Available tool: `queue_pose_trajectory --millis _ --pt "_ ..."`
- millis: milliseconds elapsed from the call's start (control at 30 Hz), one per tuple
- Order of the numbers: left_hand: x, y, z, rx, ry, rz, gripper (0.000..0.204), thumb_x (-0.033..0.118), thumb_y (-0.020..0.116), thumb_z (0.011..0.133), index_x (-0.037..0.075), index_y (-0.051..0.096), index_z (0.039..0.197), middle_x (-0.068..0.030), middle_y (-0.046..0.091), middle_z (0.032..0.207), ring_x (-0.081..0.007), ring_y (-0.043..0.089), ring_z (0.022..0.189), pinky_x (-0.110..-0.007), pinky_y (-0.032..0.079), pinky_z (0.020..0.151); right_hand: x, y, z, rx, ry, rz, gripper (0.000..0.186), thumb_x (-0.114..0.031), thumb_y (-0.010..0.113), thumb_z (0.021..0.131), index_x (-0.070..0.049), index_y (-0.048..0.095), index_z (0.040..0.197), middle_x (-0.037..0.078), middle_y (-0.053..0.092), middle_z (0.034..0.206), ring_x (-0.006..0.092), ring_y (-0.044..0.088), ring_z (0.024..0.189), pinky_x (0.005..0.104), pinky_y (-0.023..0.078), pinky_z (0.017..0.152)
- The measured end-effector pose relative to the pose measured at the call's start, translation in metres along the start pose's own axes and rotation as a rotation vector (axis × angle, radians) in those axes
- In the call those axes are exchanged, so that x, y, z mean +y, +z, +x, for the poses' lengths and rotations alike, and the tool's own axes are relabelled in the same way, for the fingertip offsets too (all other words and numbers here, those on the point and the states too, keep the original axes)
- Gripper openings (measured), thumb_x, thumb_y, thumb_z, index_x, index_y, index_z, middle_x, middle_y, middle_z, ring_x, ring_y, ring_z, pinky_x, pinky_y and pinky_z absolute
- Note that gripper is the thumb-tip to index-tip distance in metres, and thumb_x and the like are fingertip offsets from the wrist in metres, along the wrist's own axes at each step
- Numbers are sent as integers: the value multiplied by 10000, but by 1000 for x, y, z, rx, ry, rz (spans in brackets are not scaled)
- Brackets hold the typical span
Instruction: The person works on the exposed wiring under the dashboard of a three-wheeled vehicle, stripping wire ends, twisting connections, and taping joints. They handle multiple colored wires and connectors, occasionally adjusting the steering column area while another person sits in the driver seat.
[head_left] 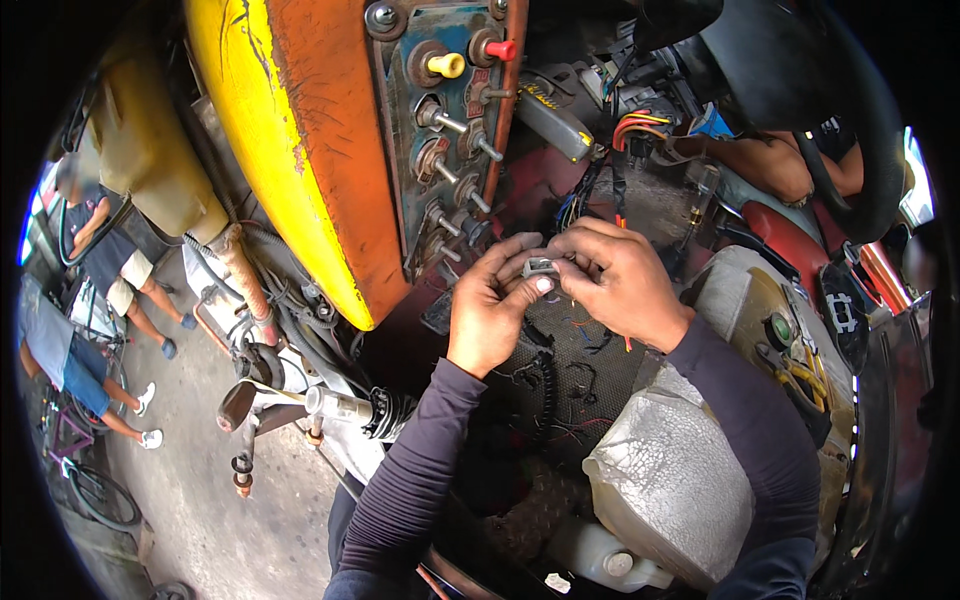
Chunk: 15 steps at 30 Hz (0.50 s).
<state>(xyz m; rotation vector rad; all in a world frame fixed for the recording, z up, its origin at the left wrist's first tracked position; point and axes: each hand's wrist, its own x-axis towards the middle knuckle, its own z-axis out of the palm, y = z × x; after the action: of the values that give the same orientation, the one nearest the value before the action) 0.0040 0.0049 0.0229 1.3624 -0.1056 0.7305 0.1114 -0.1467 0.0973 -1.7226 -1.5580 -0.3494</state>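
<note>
Both my hands meet in the middle of the view, around a small grey piece (540, 267) that looks like a plug connector. My left hand (490, 305) pinches it between thumb and fingers. From the other side my right hand (625, 285) presses its thumb and fingers against the same piece, with the fingertips partly hidden. Behind the hands hangs a wire bundle (618, 185) with orange, red and yellow strands (643, 122). An orange wire end (628, 343) shows below my right wrist. Whether it reaches the grey piece is hidden.
A switch panel (405, 120) sits in an orange and yellow casing (320, 140). Wire scraps lie on the floor mat (600, 375). A cracked silvery cushion (670, 470), a white jug (605, 555) and yellow-handled pliers (800, 378) are nearby. Another person's arm (760, 165) reaches in near the steering wheel (870, 130).
</note>
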Motion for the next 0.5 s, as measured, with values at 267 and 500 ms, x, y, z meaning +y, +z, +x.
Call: queue_pose_trajectory --millis 267,500 --pt "-5 -1 0 1 20 30 457 -52 685 986 -72 534 1417 -178 727 1271 -177 691 1159 -299 563 991 3 5 -2 -15 -27 -11 172 -124 743 901 -14 720 1030 130 688 933 355 691 832 441 552 725" --pt "-5 -2 -2 -1 20 77 310 -69 666 1000 -17 549 1282 -74 728 1137 -100 668 1024 -248 542 887 1 4 -3 -38 -12 -36 162 -103 730 896 -11 723 1029 137 698 947 361 695 842 443 557 737"
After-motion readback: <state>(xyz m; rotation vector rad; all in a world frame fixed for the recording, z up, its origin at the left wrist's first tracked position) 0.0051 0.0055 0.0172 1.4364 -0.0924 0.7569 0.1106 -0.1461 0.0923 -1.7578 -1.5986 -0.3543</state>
